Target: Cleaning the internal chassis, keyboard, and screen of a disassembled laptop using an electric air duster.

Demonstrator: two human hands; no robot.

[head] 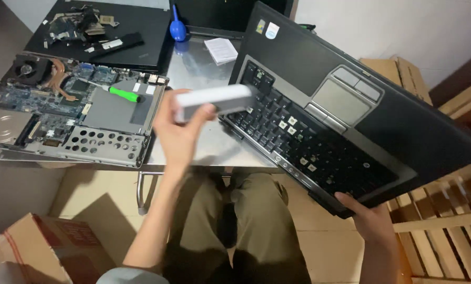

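1. Steel-topped table [204,147] stands by a pale wall, with wooden slats [446,210] at right and a cardboard box [41,247] on the tiled floor.
2. Black laptop [351,105] tilts over the table edge; right hand [369,215] clasps its lower corner.
3. Opened laptop chassis [67,110] carries a green screwdriver [124,94].
4. Left hand [180,131] fingers close around a blurred grey block [217,99] at the keyboard.
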